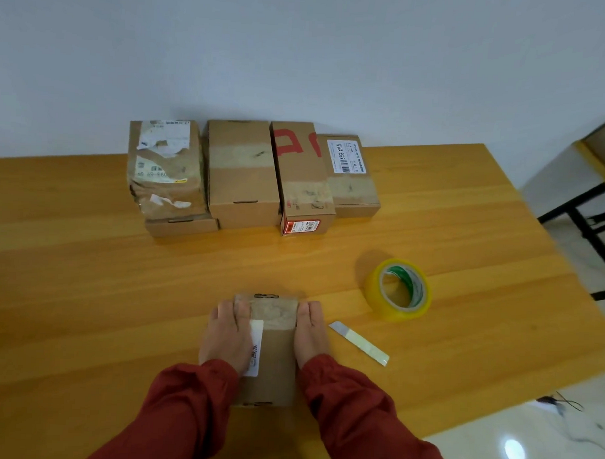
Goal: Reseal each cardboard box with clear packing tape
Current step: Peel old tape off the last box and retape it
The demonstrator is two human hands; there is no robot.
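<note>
Pressing on a small cardboard box [276,359] from both sides here, hands apart with the box between them. The left hand [226,333] lies flat over the box's left edge with its fingers straight, partly covering a white label [255,351] stuck to the top. The right hand [311,332] lies flat along the right edge, fingers straight too. Neither one is curled round anything. Both arms are in red sleeves [349,409].

The box sits on the near middle of the wooden desk [87,273], and a strip of tape [274,310] runs across the far end of its top, between the fingertips.

Just to the right of the box there's a loose cutter blade [359,343] lying flat, and a bit further out the tape roll [398,289], lying on its side, yellowish with a green and white core.

At the back of the desk, against the wall [300,57], more boxes stand side by side in a row: a battered box [166,169] with torn labels resting on a flatter box [181,226], a plain box [241,172], a red-printed box [303,178] and a barcode-label box [352,176]. The last three each show a band of tape across the top.
</note>
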